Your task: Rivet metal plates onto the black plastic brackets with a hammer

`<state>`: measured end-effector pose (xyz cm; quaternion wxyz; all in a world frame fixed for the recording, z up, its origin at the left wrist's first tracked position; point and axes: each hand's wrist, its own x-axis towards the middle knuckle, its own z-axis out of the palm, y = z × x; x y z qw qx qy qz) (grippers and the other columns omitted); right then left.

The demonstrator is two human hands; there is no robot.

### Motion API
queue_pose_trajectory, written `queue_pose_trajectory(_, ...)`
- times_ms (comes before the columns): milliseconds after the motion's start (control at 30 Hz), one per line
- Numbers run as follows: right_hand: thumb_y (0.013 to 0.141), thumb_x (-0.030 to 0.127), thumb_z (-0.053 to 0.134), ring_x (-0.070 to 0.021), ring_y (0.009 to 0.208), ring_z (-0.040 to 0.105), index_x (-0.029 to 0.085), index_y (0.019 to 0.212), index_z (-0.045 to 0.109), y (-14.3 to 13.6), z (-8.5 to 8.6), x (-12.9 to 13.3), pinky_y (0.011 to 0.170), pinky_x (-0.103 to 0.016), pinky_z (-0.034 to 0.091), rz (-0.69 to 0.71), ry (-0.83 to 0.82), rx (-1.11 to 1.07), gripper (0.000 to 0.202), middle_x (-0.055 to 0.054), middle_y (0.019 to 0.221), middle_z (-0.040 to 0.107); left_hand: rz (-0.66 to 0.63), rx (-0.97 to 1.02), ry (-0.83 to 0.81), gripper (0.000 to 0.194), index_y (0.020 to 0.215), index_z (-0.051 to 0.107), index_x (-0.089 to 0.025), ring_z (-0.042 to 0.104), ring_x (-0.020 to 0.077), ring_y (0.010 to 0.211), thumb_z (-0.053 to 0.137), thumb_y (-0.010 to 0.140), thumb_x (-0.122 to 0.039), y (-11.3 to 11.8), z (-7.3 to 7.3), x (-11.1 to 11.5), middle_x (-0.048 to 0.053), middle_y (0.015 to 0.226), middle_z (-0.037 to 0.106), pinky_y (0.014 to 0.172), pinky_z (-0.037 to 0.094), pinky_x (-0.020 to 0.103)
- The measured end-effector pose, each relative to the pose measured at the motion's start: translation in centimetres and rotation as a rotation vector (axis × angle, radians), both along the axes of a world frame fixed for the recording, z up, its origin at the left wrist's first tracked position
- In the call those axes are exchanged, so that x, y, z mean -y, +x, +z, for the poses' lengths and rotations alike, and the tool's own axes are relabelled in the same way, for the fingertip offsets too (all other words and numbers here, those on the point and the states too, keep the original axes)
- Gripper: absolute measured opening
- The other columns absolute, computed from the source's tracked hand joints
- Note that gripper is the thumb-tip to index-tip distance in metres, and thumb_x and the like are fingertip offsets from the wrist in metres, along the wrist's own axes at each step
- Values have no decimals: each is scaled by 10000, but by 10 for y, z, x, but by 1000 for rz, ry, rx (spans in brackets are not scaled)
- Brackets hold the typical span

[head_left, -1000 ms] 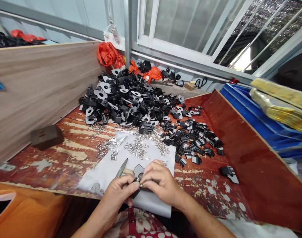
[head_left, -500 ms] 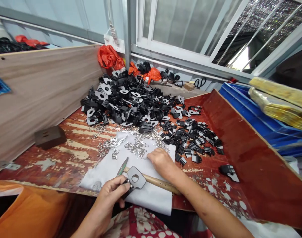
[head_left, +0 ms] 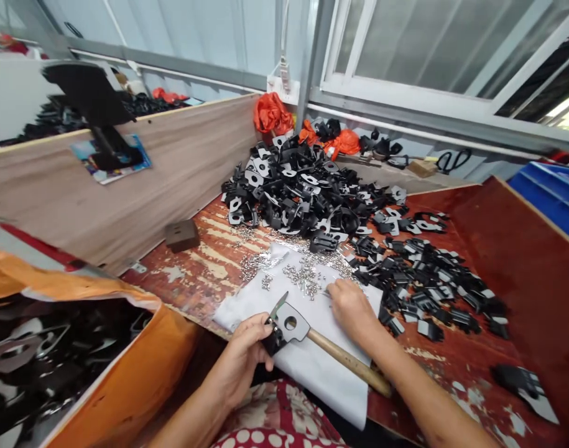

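My left hand holds a black part with a flat grey plate that has a round hole in it. Under that plate lies a tool with a wooden handle, its greenish pointed end showing beyond the part. My right hand is closed, fingertips down on the white sheet beside small silver metal pieces; what it pinches is too small to make out.
Black and grey parts are heaped at the back, smaller black pieces to the right. A brown block sits left. An orange-edged bag of parts stands lower left, beside wooden side boards.
The view has swung left, bringing the bag of parts and a black stand into sight. My left hand still holds the part, and my right hand is still at the metal pieces.
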<state>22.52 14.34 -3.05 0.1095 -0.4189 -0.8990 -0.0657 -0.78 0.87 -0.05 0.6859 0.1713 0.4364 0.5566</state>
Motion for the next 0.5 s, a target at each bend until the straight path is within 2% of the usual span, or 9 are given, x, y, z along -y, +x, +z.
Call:
queue_pose_trajectory(100,930,55,498,-227,846,600,139,929,705,11,12,2,772,-340,507,-32,-26,-222,223,-89,840,642,41,42,-12,275,734,735,-152,519,130,566,788,720,-421,-1,0,0,34,723,636,408,484,213)
queue_pose_trajectory(167,973,123,498,-210,848,616,166,984,711,8,26,19,760,-331,525,2,-134,-481,218,-76,873,653,51,46,-25,315,745,743,-154,522,124,555,779,752,-466,1,-1,-2,39,733,656,400,479,204)
queue_pose_trajectory(233,992,165,518,-198,853,626,204,1023,710,-4,43,44,749,-327,532,91,-272,-676,198,-62,905,665,39,32,-30,339,708,738,-140,482,101,503,808,745,-469,4,-2,-5,30,683,642,369,447,184)
queue_pose_trajectory(367,1004,128,489,-195,856,605,212,1067,696,-38,68,84,761,-341,523,282,-367,-713,232,-50,873,646,13,22,-37,343,673,728,-130,467,88,480,893,674,-431,11,-4,-8,4,619,604,375,467,180)
queue_pose_trajectory(500,999,101,454,-191,848,585,186,1083,684,-56,65,92,838,-374,526,336,-347,-667,259,-52,867,638,10,55,-51,358,699,733,-135,497,98,490,910,661,-444,12,-5,-6,-11,601,586,413,532,209)
